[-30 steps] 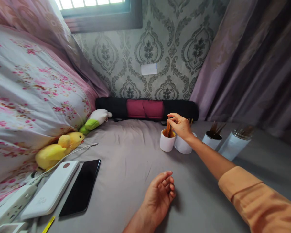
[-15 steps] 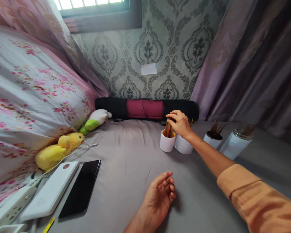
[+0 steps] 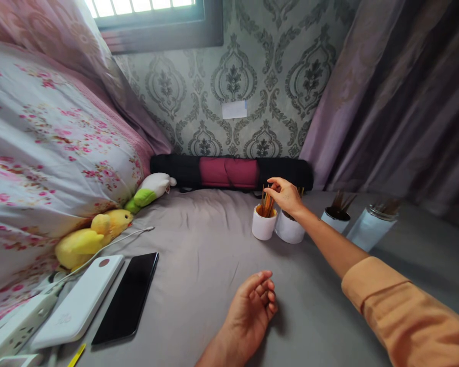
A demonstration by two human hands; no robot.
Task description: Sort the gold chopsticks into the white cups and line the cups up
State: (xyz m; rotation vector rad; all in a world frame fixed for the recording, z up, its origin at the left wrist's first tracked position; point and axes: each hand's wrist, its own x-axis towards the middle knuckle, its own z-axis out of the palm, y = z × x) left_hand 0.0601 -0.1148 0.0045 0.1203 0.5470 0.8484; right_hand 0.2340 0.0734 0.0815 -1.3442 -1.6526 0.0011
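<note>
My right hand (image 3: 286, 195) reaches out over two white cups on the grey sheet. Its fingers pinch the tops of the thin brown sticks (image 3: 266, 204) standing in the left white cup (image 3: 263, 225). The second white cup (image 3: 289, 229) sits just right of it, under my wrist. My left hand (image 3: 252, 311) rests on the grey sheet (image 3: 199, 255) near me, palm up, fingers loosely curled, holding nothing.
Farther right stand a third white cup with sticks (image 3: 334, 218) and a taller white jar (image 3: 369, 227). A black phone (image 3: 128, 295), white power bank (image 3: 80, 300), power strip (image 3: 15, 326) and yellow plush toys (image 3: 92, 234) lie at left. A black and maroon roll (image 3: 229, 172) lines the wall.
My right hand has shifted slightly up and back over the left cup, still at the sticks. My left hand has not moved.
</note>
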